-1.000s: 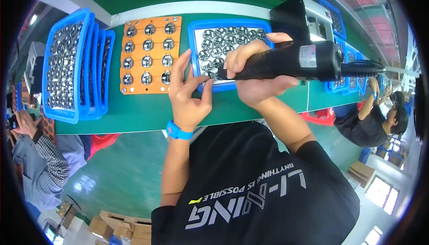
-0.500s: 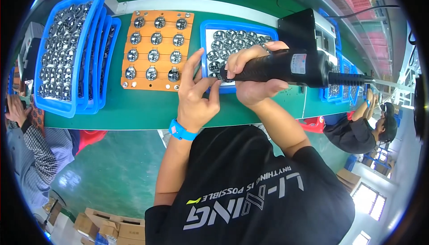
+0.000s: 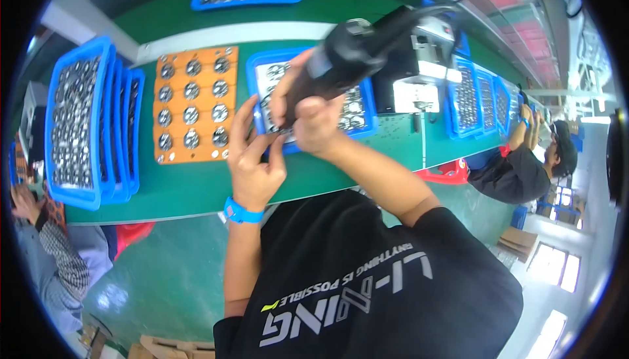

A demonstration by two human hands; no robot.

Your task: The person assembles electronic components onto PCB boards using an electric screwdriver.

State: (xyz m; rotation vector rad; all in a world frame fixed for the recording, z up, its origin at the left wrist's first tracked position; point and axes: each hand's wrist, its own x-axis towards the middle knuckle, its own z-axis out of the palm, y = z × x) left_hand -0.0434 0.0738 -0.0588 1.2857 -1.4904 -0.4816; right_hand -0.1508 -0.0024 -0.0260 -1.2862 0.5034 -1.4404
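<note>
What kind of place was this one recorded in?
Most likely a factory assembly line: a long green workbench lined with blue trays of small metal parts, an orange jig board, and a power screwdriver in the right hand.

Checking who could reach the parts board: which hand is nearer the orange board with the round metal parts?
Left. The left hand sits just right of the orange board, fingers near its lower right corner. The right hand, gripping the black power tool, is farther right over the blue tray.
</note>
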